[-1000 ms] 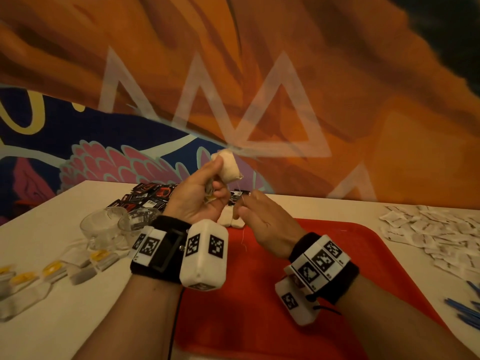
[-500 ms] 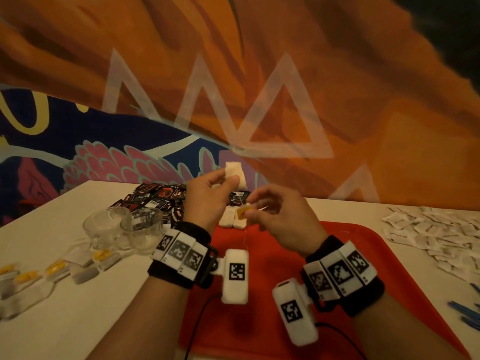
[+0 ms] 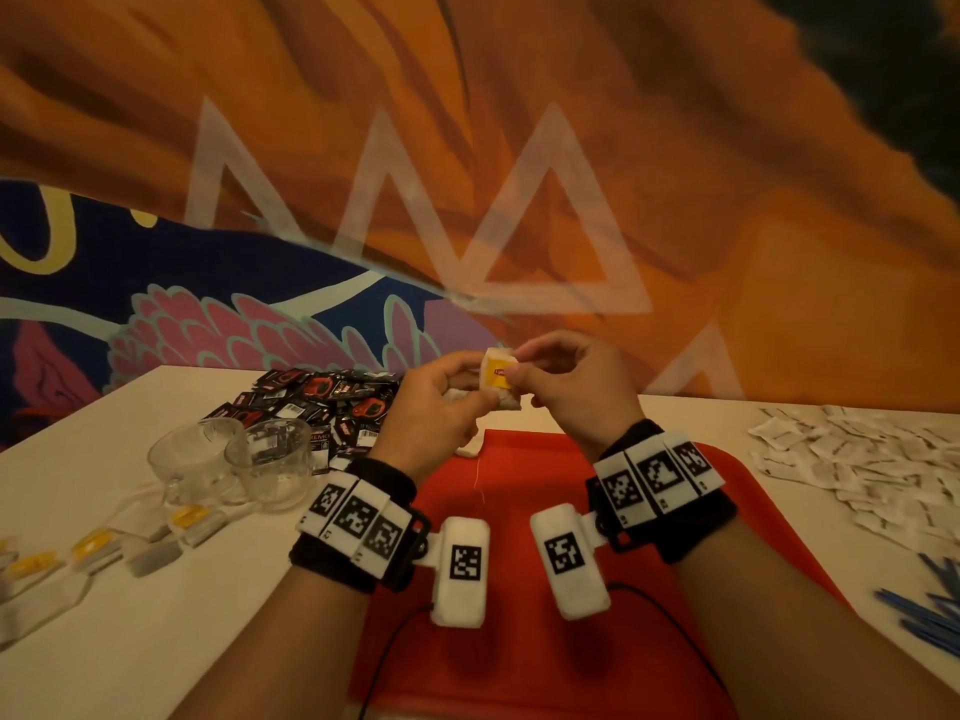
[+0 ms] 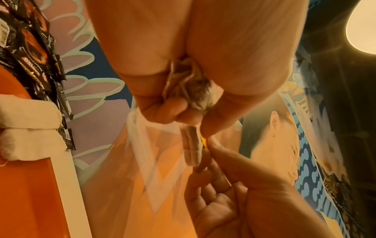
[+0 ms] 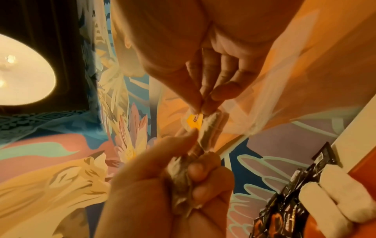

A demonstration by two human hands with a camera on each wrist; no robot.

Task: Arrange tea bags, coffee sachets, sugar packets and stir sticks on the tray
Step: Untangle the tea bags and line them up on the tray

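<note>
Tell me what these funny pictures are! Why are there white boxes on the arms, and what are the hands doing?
A person wears three cameras: one on the head, one on each wrist. Those white boxes are the wrist cameras. The big picture looks down from the head; the other two look along each hand.

The left hand holds a bunch of tea bags. The right hand pinches the yellow tag of one.

Below is a red tray on a table. Two tea bags already lie at the tray's far edge. Around it: black coffee sachets, two glass cups, white sugar packets and blue stir sticks.
</note>
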